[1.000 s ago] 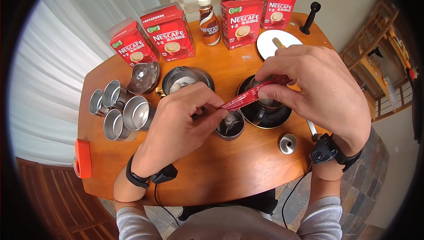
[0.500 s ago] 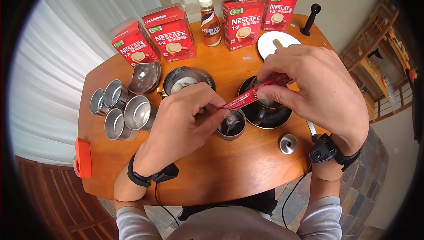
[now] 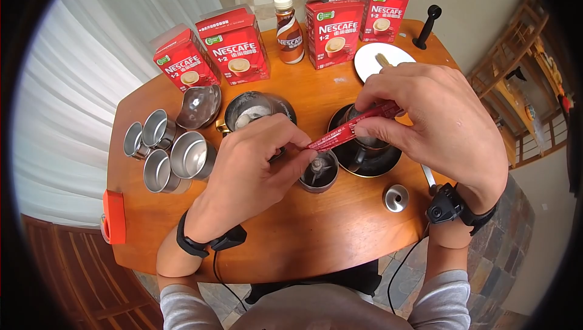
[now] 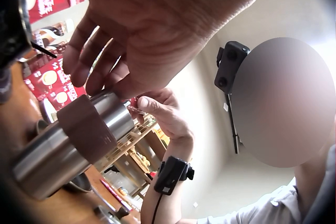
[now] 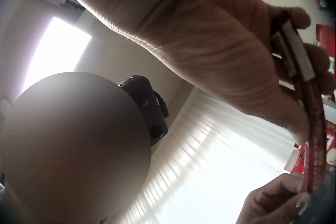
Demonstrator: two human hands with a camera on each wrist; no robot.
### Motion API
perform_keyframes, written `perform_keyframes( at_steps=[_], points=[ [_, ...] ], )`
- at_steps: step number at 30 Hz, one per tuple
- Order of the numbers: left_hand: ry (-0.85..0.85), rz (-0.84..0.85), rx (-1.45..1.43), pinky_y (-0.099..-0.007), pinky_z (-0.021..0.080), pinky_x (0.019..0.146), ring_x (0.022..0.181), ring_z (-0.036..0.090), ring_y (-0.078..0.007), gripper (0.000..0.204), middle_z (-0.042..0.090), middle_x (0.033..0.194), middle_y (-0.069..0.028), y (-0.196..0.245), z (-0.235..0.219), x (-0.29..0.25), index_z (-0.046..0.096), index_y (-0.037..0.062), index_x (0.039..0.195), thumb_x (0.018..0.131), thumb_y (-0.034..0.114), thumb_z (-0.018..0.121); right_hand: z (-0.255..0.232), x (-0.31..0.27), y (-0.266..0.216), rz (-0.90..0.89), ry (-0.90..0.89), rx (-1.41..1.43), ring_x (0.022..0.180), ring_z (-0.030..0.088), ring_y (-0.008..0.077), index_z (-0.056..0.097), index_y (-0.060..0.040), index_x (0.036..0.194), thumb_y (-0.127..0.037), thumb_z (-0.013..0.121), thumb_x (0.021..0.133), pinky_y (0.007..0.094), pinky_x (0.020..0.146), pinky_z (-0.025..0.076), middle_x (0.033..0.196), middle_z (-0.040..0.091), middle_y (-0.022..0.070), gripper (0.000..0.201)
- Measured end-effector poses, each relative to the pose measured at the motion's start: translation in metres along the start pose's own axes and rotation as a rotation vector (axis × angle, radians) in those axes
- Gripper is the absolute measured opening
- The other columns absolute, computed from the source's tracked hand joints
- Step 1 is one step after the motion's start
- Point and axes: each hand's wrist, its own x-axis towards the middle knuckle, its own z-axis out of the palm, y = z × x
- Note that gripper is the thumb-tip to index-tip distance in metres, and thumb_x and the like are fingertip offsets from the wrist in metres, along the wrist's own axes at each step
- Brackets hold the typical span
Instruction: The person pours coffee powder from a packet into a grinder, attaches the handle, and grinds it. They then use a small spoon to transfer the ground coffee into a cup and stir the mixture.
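Between my two hands stretches a slim red stick sachet [image 3: 335,137], slanting up to the right in the head view. My left hand [image 3: 252,163] pinches its lower end between thumb and forefinger. Farther up, the thumb and fingers of my right hand [image 3: 440,123] pinch it; a pale label strip shows on the sachet [image 5: 316,129] in the right wrist view. Right below the left fingertips stands a hand coffee grinder [image 3: 318,174], its top uncovered and the spoked inside showing. In the left wrist view the steel grinder body [image 4: 86,129] wears a brown band.
A black cup on a black saucer [image 3: 388,169] sits under the right hand. Behind the left hand is a dark cup [image 3: 282,106] with pale powder. Steel cups [image 3: 193,155] and a bowl [image 3: 198,108] stand left, Nescafe boxes [image 3: 232,47] at the back, a small steel piece [image 3: 396,197] right.
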Motion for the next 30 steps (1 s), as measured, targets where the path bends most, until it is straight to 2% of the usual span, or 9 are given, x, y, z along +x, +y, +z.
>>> perform_keyframes(
  at_steps=[15,18,24,27,30],
  points=[
    [0.015,0.022,0.011,-0.0318,0.055,0.056,0.072,0.072,-0.0209,0.013,0.067,0.081,-0.0082,-0.0024,0.0018,0.0004,0.068,0.0004,0.093,0.087,-0.002,0.079,0.0015,0.0012,0.0004,0.023,-0.009,-0.028,0.08,0.072,0.0322,0.075,-0.0048,0.096,-0.021,0.084,0.083,0.0409,0.07,0.055,0.084,0.074,0.0121,0.023],
    [-0.014,-0.097,-0.033,-0.0287,0.051,0.072,0.078,0.063,-0.0158,0.015,0.069,0.09,-0.0058,0.0012,0.0013,-0.0022,0.069,0.0,0.094,0.085,-0.005,0.079,0.0009,0.0012,0.0001,0.03,-0.019,-0.017,0.08,0.072,0.0328,0.075,-0.0051,0.096,-0.022,0.083,0.084,0.0414,0.07,0.054,0.084,0.074,0.0122,0.023],
    [-0.008,-0.096,-0.037,-0.029,0.052,0.073,0.078,0.063,-0.0158,0.014,0.068,0.089,-0.0059,0.002,0.002,-0.0018,0.069,-0.0005,0.094,0.085,-0.005,0.079,0.0019,0.001,0.0009,0.01,0.012,-0.01,0.08,0.072,0.0327,0.075,-0.0055,0.095,-0.022,0.083,0.083,0.0414,0.069,0.054,0.083,0.073,0.0118,0.022],
    [0.026,0.041,0.007,-0.0325,0.055,0.057,0.072,0.072,-0.0217,0.014,0.066,0.081,-0.0089,-0.0038,0.0031,0.0003,0.068,0.0002,0.093,0.086,-0.002,0.079,0.003,0.0009,0.0028,-0.031,0.023,-0.009,0.08,0.071,0.0323,0.075,-0.0051,0.095,-0.02,0.083,0.084,0.0411,0.069,0.054,0.082,0.073,0.0112,0.02],
    [0.027,0.043,0.013,-0.0329,0.055,0.057,0.072,0.071,-0.0224,0.014,0.066,0.081,-0.0092,-0.0044,0.003,0.0002,0.068,0.0004,0.093,0.085,-0.002,0.079,0.0011,0.0019,0.001,-0.014,-0.002,-0.002,0.079,0.071,0.0318,0.075,-0.0044,0.094,-0.018,0.082,0.084,0.0403,0.069,0.054,0.083,0.073,0.0109,0.019]
  ],
)
